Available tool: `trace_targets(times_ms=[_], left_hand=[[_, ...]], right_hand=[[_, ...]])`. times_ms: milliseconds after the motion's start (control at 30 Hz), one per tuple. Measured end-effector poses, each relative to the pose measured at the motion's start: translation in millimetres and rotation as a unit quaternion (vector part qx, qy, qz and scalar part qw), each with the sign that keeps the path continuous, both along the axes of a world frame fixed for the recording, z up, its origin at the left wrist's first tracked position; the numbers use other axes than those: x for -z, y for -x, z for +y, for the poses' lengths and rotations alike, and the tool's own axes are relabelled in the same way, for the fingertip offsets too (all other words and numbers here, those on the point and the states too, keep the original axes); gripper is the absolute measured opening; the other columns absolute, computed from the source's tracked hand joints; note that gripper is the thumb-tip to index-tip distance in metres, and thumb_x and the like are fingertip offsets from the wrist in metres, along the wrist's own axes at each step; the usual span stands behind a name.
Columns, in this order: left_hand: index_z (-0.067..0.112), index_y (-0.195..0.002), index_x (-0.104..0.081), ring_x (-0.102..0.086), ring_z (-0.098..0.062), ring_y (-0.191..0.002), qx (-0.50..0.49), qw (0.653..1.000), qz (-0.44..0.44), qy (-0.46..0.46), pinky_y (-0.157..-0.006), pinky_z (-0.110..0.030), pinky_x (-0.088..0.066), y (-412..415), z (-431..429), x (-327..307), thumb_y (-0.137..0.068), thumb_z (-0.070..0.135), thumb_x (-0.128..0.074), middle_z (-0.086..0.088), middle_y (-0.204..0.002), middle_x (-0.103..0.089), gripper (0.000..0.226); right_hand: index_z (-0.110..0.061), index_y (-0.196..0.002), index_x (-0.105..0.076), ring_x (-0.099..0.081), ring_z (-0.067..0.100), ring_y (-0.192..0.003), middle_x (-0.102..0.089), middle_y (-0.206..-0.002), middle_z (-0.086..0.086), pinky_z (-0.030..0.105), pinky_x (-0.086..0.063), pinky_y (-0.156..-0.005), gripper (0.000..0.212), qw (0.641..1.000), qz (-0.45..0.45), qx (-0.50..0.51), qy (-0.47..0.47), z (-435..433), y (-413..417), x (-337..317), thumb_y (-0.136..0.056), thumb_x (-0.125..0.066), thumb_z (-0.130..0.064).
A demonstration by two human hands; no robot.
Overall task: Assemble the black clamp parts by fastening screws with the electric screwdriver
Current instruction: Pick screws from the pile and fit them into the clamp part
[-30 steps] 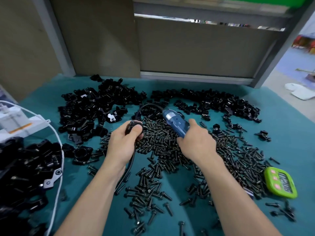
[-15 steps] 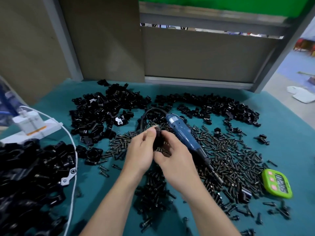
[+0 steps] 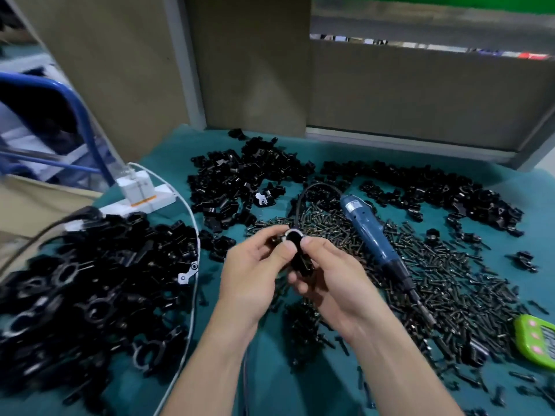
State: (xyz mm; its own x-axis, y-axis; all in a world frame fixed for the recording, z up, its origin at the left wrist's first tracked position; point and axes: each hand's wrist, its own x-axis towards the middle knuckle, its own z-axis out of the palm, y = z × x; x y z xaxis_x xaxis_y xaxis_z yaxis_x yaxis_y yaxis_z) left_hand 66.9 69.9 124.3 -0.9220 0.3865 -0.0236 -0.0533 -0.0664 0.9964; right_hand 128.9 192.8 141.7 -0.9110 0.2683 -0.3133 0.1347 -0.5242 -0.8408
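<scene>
A black clamp part (image 3: 295,250), glossy with a pale ring on top, is pinched by the curled fingers of the left hand (image 3: 249,274) and the right hand (image 3: 333,283). It is just left of the blue electric screwdriver (image 3: 372,235), which lies on loose screws (image 3: 450,280). A green timer (image 3: 537,340) sits right of the screwdriver's tip.

Dim, flat indoor light, seemingly from overhead; soft, faint shadows pool on the teal cloth (image 3: 534,205) near the bottom edge. The heap of black parts (image 3: 90,280) at left smears with motion blur, and the wide lens bows the edges.
</scene>
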Motion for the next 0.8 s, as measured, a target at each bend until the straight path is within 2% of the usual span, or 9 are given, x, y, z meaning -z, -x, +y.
trace_targets(times_ms=[100,200,300,367,400,467,567,700,800], left_hand=[[0.048,-0.112,-0.074,-0.073,-0.015,-0.065,-0.175,0.982,0.040,0.055,-0.066,-0.041,-0.064,-1,-21,-10,-0.078,0.039,-0.074,0.003,-0.089,-0.081,0.035],[0.048,-0.119,-0.072,-0.077,-0.019,-0.090,-0.291,0.955,0.020,0.050,-0.081,-0.046,-0.064,3,-55,-20,-0.077,0.048,-0.072,0.005,-0.106,-0.079,0.042],[0.042,-0.127,-0.071,-0.069,0.005,-0.094,-0.389,0.910,0.062,0.131,-0.087,-0.020,-0.056,7,-95,-26,-0.087,0.042,-0.068,0.015,-0.108,-0.077,0.040],[0.035,-0.140,-0.064,-0.066,-0.006,-0.114,-0.422,0.877,0.095,0.212,-0.102,-0.029,-0.051,9,-116,-28,-0.093,0.026,-0.065,0.008,-0.126,-0.073,0.048],[0.029,-0.147,-0.058,-0.059,-0.014,-0.129,-0.427,0.859,0.121,0.255,-0.112,-0.034,-0.044,10,-124,-27,-0.094,0.018,-0.064,0.001,-0.140,-0.066,0.055],[0.018,-0.159,-0.039,-0.032,-0.020,-0.153,-0.413,0.824,0.157,0.354,-0.127,-0.033,-0.021,14,-137,-24,-0.094,0.007,-0.062,-0.005,-0.164,-0.041,0.070],[0.019,-0.167,-0.006,-0.003,-0.016,-0.161,-0.354,0.798,0.144,0.467,-0.130,-0.033,-0.001,25,-155,-12,-0.097,0.012,-0.057,-0.001,-0.175,-0.009,0.087],[0.023,-0.166,0.004,-0.004,-0.016,-0.161,-0.300,0.781,0.107,0.537,-0.130,-0.039,-0.005,37,-164,2,-0.102,0.025,-0.049,0.001,-0.175,-0.006,0.083],[0.025,-0.166,-0.004,-0.011,-0.016,-0.160,-0.313,0.769,0.113,0.545,-0.129,-0.041,-0.008,37,-164,6,-0.101,0.036,-0.052,0.004,-0.174,-0.016,0.081]], right_hand=[[-0.007,-0.107,-0.058,-0.063,0.019,-0.066,-0.066,-0.085,0.008,0.029,-0.051,-0.063,0.005,0.998,0.037,-0.055,-0.012,-34,15,-10,-0.102,-0.057,-0.006],[-0.004,-0.104,-0.059,-0.063,0.017,-0.058,-0.065,-0.074,0.010,0.028,-0.055,-0.058,0.006,0.989,0.044,-0.109,-0.091,-71,42,-19,-0.104,-0.054,-0.003],[-0.011,-0.088,-0.066,-0.068,0.025,-0.061,-0.072,-0.071,0.011,0.043,-0.061,-0.065,0.014,0.938,0.057,-0.118,-0.322,-111,75,-20,-0.100,-0.059,-0.011],[-0.019,-0.080,-0.066,-0.066,0.022,-0.069,-0.072,-0.070,-0.001,0.040,-0.055,-0.071,0.014,0.880,0.088,-0.101,-0.455,-138,96,-20,-0.094,-0.062,-0.019],[-0.021,-0.080,-0.065,-0.065,0.018,-0.072,-0.071,-0.072,-0.006,0.036,-0.052,-0.072,0.013,0.865,0.116,-0.094,-0.480,-151,107,-20,-0.092,-0.062,-0.020],[-0.025,-0.086,-0.067,-0.062,0.014,-0.082,-0.072,-0.081,-0.011,0.033,-0.047,-0.074,0.010,0.831,0.163,-0.095,-0.523,-172,127,-19,-0.092,-0.061,-0.021],[-0.026,-0.096,-0.073,-0.058,0.022,-0.104,-0.070,-0.099,-0.001,0.034,-0.046,-0.086,0.014,0.767,0.173,-0.157,-0.598,-191,154,-12,-0.093,-0.062,-0.018],[-0.029,-0.119,-0.074,-0.057,0.028,-0.117,-0.067,-0.118,0.010,0.036,-0.047,-0.097,0.029,0.717,0.117,-0.235,-0.646,-196,161,8,-0.097,-0.056,-0.022],[-0.032,-0.129,-0.070,-0.061,0.020,-0.121,-0.072,-0.127,-0.002,0.030,-0.046,-0.100,0.036,0.748,0.108,-0.229,-0.614,-187,154,15,-0.097,-0.055,-0.024]])
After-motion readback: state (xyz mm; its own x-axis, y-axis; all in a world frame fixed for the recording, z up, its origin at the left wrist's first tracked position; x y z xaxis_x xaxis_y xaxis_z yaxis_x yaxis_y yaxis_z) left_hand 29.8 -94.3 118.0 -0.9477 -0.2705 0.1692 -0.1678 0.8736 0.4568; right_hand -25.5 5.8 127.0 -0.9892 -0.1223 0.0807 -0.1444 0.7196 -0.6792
